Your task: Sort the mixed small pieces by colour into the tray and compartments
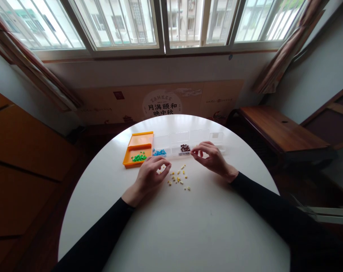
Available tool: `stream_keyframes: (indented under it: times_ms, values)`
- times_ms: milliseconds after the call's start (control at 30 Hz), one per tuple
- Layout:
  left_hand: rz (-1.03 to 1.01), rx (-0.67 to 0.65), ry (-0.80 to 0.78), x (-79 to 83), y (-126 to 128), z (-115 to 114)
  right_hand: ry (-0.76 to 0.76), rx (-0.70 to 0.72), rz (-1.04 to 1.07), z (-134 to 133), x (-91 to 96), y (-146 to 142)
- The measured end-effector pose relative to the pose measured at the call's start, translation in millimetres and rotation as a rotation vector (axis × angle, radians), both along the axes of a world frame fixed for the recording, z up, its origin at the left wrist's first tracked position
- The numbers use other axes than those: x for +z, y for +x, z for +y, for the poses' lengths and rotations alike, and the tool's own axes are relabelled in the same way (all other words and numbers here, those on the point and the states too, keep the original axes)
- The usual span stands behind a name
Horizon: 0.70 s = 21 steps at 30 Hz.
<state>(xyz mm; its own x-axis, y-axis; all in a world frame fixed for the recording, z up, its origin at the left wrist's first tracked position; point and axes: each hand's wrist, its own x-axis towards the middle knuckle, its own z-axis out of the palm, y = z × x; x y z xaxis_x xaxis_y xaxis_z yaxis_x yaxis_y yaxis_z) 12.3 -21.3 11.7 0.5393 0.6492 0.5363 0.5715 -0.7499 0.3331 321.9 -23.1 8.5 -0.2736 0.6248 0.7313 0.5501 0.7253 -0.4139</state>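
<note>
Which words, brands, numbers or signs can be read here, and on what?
"ZANKEE": beige panel beyond the white table.
"月满颐和": same panel, below that.
"映中秋": same panel, next line down.
Too small or blurred: print under "ZANKEE", marks on the red square, side script.

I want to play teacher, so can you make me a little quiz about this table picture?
1. What colour are the small pieces in the orange box?
2. True or false: the yellow pieces lie in the orange box.
3. Which grip is nearer the dark brown pieces in the clear box?

Key: 1. Green. 2. False; they lie on the white table. 3. The right grip.
</note>
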Motion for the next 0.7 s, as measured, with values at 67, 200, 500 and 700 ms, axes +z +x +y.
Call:
stream_keyframes:
  times_ms: [67,200,500,700]
  values:
    - [0.039,-0.038,0.028,1.7,-4,3,0.0,-0.078,-0.087,5,-0.9,9]
    - [0.063,-0.053,0.029,5.3,-12,7,-0.001,-0.26,-0.173,16,-6.8,27]
    - [0.104,-0.081,0.038,12.2,-24,7,-0.021,-0.379,-0.203,19,-15.2,30]
    - [0.134,-0.08,0.012,11.3,-33,9,0.012,-0.332,-0.16,10,-8.1,17]
